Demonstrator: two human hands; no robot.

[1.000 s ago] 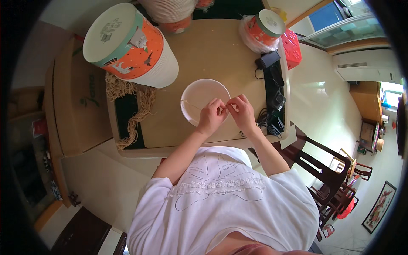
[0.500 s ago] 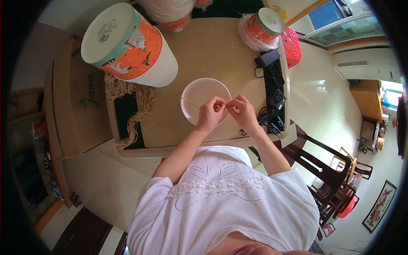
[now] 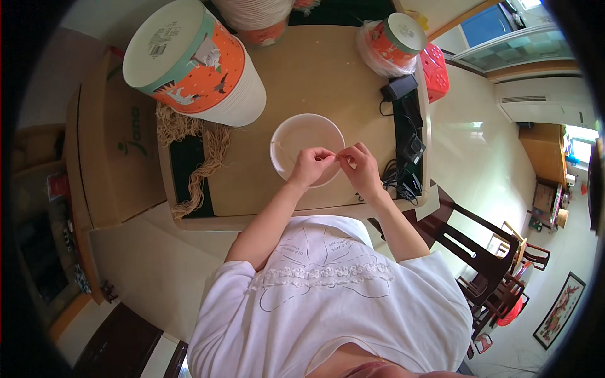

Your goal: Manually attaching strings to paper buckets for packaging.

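In front of me on the table stands a round white paper bucket (image 3: 305, 125), its open mouth facing up. A thin beige string (image 3: 281, 152) runs from its left rim across the inside toward my hands. My left hand (image 3: 311, 167) and my right hand (image 3: 360, 171) meet over the bucket's near right rim. Both are closed in a pinch, fingertips almost touching, on what looks like the string's end; the fingers hide most of it. A bunch of beige strings (image 3: 216, 148) lies over the table's left side.
A tall stack of orange-patterned paper buckets (image 3: 208, 72) stands at the far left, another stack (image 3: 257, 16) behind it. At the far right are a smaller wrapped stack (image 3: 392, 47), a red plastic basket (image 3: 435, 72) and black adapters with cables (image 3: 413, 149). A cardboard box (image 3: 120, 157) sits left of the table.
My left hand's fingers have straightened a little and lie flatter toward the right hand. Both hands remain over the bucket's near right rim, still pinching.
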